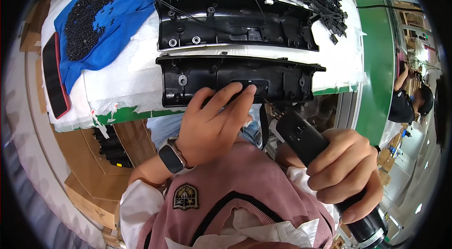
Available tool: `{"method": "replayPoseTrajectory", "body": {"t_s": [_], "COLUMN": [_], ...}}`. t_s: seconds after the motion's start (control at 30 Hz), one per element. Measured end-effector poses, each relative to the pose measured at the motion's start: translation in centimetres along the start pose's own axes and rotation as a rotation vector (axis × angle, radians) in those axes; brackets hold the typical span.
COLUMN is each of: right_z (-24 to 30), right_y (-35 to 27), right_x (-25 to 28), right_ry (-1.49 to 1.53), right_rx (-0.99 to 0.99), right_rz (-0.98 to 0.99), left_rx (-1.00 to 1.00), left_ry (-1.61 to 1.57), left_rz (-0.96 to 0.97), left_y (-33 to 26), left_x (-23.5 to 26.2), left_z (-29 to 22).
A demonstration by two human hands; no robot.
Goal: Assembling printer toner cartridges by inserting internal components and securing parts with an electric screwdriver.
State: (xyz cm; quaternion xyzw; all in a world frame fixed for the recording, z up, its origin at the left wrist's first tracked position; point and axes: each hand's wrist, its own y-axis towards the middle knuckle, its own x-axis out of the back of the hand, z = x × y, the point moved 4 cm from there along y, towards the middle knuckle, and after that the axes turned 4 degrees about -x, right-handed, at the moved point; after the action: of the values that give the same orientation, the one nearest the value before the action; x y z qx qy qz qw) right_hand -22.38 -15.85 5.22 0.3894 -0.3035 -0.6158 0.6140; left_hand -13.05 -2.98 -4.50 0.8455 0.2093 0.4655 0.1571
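The left hand [209, 126] rests its fingertips, open, on the near black plastic panel [235, 79], which lies at the front edge of the white-padded bench [132, 79]. The right hand [346, 169] has its grip closed around a black electric screwdriver [306, 140], held below the bench edge. A second black panel [235, 20] lies just behind the first, with loose black screws [89, 13] on a blue cloth [122, 27] to the left.

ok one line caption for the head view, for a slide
Left hand presses the nearer black plastic housing at the bench edge while right hand grips a black electric screwdriver.
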Motion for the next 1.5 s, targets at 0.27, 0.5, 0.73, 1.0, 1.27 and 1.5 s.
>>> {"method": "replayPoseTrajectory", "body": {"t_s": [0.27, 0.5, 0.73, 1.0, 1.27, 1.5], "right_z": [-0.6, -0.9, -1.0, -1.0, -1.2, -1.1], "right_y": [-0.2, -0.2, -0.2, -0.2, -0.3, -0.1], "right_x": [0.3, 0.3, 0.4, 0.3, 0.4, 0.3], "right_ry": [-0.041, -0.121, -0.079, -0.104, -0.091, -0.092], "right_rx": [-0.14, -0.226, -0.222, -0.231, -0.211, -0.214], "right_rz": [0.021, 0.083, 0.089, 0.069, 0.034, 0.058], "left_rx": [-0.048, -0.082, -0.071, -0.077, -0.079, -0.082], "left_ry": [0.095, 0.113, 0.149, 0.152, 0.156, 0.165], "left_rz": [-0.056, -0.068, -0.075, -0.081, -0.085, -0.097], "left_y": [0.0, 0.0, 0.0, -0.1, -0.2, 0.0], "left_x": [-0.7, -0.7, -0.9, -1.0, -1.1, -0.9], "left_z": [0.4, 0.4, 0.3, 0.3, 0.4, 0.3]}}
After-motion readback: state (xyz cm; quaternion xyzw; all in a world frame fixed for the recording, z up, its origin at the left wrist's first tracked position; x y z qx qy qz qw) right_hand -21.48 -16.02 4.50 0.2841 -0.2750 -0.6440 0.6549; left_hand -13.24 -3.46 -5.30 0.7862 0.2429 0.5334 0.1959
